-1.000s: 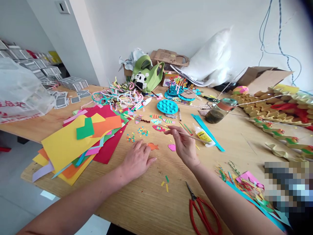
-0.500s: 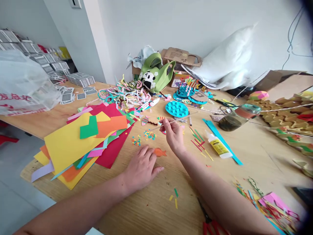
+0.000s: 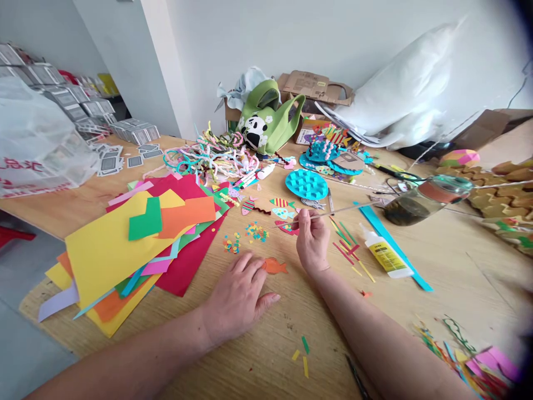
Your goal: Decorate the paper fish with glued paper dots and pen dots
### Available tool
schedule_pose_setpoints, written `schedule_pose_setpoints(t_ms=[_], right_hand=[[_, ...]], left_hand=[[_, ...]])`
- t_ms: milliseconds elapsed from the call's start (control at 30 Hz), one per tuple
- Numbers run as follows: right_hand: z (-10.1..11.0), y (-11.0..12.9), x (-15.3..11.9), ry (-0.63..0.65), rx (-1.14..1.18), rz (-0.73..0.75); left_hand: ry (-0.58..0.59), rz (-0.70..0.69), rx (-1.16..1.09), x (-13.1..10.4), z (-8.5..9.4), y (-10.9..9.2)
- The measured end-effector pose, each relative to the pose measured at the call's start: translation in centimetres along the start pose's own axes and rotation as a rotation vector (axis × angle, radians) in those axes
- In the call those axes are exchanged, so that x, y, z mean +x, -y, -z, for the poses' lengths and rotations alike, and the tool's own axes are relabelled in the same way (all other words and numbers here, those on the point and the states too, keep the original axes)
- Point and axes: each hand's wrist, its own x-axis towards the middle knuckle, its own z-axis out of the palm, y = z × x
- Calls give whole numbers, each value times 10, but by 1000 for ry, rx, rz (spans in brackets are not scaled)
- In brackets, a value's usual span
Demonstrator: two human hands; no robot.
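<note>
The orange paper fish lies flat on the wooden surface. The left hand rests palm down just left of the orange paper fish, open and holding nothing, its fingertips at the edge of the fish's head. The right hand, above and to the right of the orange paper fish, is closed in a pinch around a thin stick, whose lower tip points left, over the area beyond the fish.

Beyond the orange paper fish and slightly left are small bits of coloured paper; farther beyond it are a red paper fish, partly behind the right hand, a striped paper fish and a blue bumpy disc. Well left of the orange paper fish is a pile of coloured paper sheets. To its right, past the right hand, are narrow paper strips, then a glue bottle lying on its side and a long blue strip; the glass jar is farther right and beyond. Nearer the wearer than the orange paper fish lie small green and yellow scraps.
</note>
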Motion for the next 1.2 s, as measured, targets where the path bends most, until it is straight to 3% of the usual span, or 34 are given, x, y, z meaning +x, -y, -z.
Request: schedule_pose_setpoints(t_ms=[100, 333, 700, 967, 1200], right_hand=[[2, -1, 3, -55, -36, 41], [7, 4, 9, -30, -61, 84], [20, 24, 36, 154, 56, -27], [65, 62, 72, -105, 107, 247], [59, 70, 62, -109, 88, 258]], left_hand=[[1, -8, -13, -1, 0, 1], [30, -20, -19, -1, -1, 2], [59, -29, 16, -3, 0, -1], [-9, -37, 47, -6, -7, -1], [2, -34, 70, -7, -10, -1]])
